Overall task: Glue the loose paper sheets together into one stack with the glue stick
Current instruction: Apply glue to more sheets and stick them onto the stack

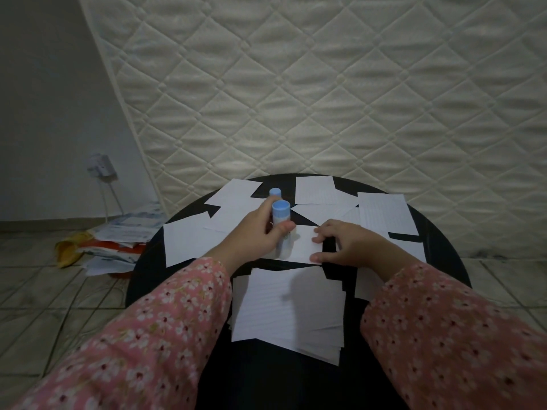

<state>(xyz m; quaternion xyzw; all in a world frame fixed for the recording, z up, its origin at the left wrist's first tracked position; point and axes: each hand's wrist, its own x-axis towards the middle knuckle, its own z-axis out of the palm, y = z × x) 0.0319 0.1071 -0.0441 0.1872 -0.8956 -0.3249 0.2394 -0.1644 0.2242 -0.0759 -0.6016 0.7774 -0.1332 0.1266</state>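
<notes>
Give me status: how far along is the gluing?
Done: a stack of sheets sits nearest the person. In hand: left hand presses the glue stick onto a sheet steadied by the right hand. Left: several loose sheets across the round black table.

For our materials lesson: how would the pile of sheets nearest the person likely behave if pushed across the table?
The near stack of sheets is already fanned at its lower edges, so a push would probably slide the top sheets apart. Thin paper likely bends when lifted. The dark table looks smooth, so it may glide easily.
</notes>
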